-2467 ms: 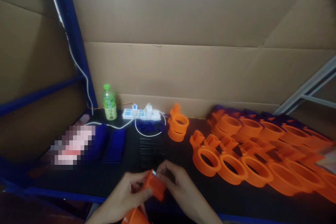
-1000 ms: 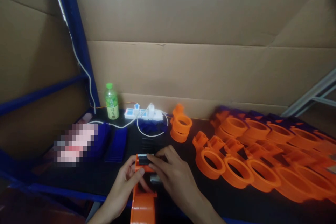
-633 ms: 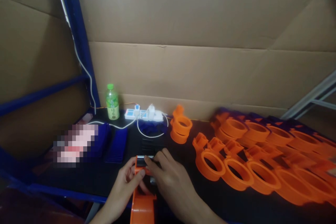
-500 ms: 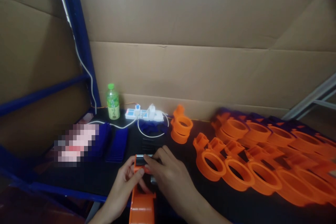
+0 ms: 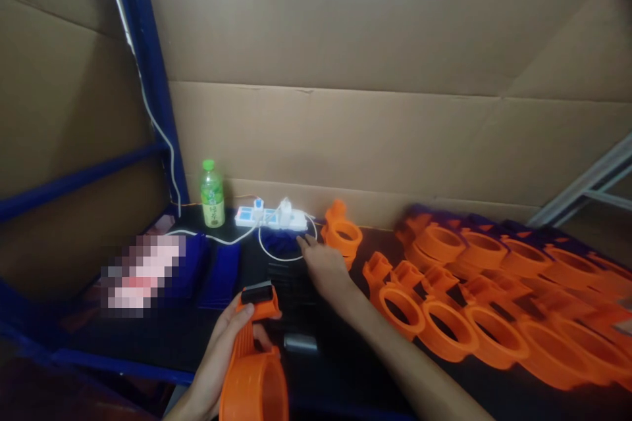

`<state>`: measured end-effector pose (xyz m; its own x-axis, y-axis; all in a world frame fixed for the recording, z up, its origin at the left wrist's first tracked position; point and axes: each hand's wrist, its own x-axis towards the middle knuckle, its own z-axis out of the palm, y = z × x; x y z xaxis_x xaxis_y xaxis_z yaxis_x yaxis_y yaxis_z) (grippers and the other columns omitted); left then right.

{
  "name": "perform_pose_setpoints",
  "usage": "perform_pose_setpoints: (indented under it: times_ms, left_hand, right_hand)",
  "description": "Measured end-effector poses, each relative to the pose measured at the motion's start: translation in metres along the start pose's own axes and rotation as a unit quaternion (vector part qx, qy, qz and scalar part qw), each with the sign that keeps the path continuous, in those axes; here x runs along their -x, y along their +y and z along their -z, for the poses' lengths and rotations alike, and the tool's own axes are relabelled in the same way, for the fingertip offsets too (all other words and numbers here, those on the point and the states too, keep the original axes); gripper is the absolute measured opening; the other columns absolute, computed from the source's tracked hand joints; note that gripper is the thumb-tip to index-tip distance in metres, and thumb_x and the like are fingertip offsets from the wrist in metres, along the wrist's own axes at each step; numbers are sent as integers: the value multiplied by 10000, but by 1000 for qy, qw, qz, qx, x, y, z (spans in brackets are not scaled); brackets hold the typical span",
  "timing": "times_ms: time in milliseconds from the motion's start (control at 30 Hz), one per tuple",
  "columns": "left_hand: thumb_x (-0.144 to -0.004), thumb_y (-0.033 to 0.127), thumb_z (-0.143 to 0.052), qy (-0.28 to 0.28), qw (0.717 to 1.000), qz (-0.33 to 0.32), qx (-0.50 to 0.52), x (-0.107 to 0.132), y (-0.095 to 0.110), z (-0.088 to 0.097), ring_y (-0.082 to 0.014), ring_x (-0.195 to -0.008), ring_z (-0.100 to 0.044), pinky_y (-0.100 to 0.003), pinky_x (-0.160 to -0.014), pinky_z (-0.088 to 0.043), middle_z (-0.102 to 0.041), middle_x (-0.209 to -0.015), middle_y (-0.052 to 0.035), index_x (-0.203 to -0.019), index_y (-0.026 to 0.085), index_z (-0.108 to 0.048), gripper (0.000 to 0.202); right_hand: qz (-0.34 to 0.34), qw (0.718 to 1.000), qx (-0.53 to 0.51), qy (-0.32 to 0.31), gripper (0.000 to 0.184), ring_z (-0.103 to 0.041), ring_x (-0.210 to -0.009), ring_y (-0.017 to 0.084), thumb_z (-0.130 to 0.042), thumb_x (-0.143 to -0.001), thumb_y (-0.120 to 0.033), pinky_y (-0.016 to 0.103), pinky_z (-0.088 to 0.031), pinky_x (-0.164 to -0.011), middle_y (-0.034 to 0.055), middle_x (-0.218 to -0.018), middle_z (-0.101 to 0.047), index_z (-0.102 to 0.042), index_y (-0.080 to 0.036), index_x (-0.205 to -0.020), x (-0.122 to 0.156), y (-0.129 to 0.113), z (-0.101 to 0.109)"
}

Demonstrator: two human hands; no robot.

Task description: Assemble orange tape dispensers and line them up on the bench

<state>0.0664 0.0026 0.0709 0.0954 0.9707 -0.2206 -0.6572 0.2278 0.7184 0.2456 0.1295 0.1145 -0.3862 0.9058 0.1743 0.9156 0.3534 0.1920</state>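
Note:
My left hand (image 5: 227, 335) is wrapped around the handle of an orange tape dispenser (image 5: 254, 381). A toothed blade and a black piece (image 5: 257, 294) show at the dispenser's top end, and its round ring hangs toward me. My right hand (image 5: 326, 270) is stretched forward over the table, fingers extended and slightly apart, with nothing visible in it. Its fingertips are at the right edge of a small dark blue heap (image 5: 284, 240); whether they touch it I cannot tell. A small silvery piece (image 5: 301, 343) lies between my arms.
Several orange tape dispensers (image 5: 447, 329) stand in rows at right, with a small orange stack (image 5: 344, 233) behind my right hand. A white power strip (image 5: 271, 217) with cables, a green bottle (image 5: 212, 196) and blue flat pieces (image 5: 220, 276) are at back left. Cardboard (image 5: 345, 138) walls the back.
My right hand has left the dispenser's blade end and reached forward and right to the blue heap. My left hand has tilted the dispenser and moved it slightly left.

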Motion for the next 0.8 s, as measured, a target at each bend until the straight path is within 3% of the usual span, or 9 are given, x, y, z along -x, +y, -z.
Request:
perform_pose_setpoints:
  times_ms: [133,267,333,433,567,800]
  left_hand:
    - [-809,349,-695,-10,1000,-8,-2,-3,-3,3,-209,-597,-708,-310,-569,-549,-771,-1003,-157,-1175,161,-617,419]
    - [-778,368,-719,-13,1000,-10,-12,-8,-6,9,-211,-555,-700,-297,-518,-539,-773,-987,-171,-1153,146,-629,444]
    - [-781,375,-714,-22,1000,-11,-19,-10,-8,12,-207,-529,-693,-288,-483,-528,-767,-1016,-177,-1154,148,-624,445]
    - [-796,381,-697,-30,999,-7,-27,-12,-9,15,-208,-507,-690,-287,-450,-516,-763,-1035,-175,-1177,165,-609,447]
    - [-816,386,-673,-29,999,-5,-26,-13,-10,18,-225,-521,-698,-301,-471,-527,-778,-910,-145,-1191,159,-597,445]
    - [-843,442,-627,-38,999,-4,-37,-14,-11,22,-222,-499,-688,-263,-456,-500,-722,-618,-65,-1076,148,-630,376]
  right_hand:
    - [-49,998,31,-28,463,-684,-868,210,-512,-883,-22,333,-554,-721,208,-1285,-549,-494,-102,-1339,-9,1,-21]
    - [-75,995,39,-47,332,-637,-943,176,-565,-957,-274,347,-563,-788,100,-1208,-588,-538,-138,-1259,-15,5,-32]
    - [-77,995,35,-56,316,-628,-955,175,-573,-954,-319,356,-558,-805,80,-1163,-601,-563,-140,-1214,-17,6,-35]
    - [-80,995,22,-64,303,-626,-960,179,-576,-951,-325,365,-550,-820,80,-1141,-609,-577,-134,-1186,-18,7,-38]
    - [-91,994,-17,-56,297,-625,-967,181,-575,-951,-329,371,-546,-831,81,-1142,-610,-584,-133,-1174,-20,9,-39]
    - [-74,977,-200,32,232,-630,-975,187,-509,-973,-247,330,-506,-844,124,-1124,-643,-626,-128,-1134,-15,14,-23]
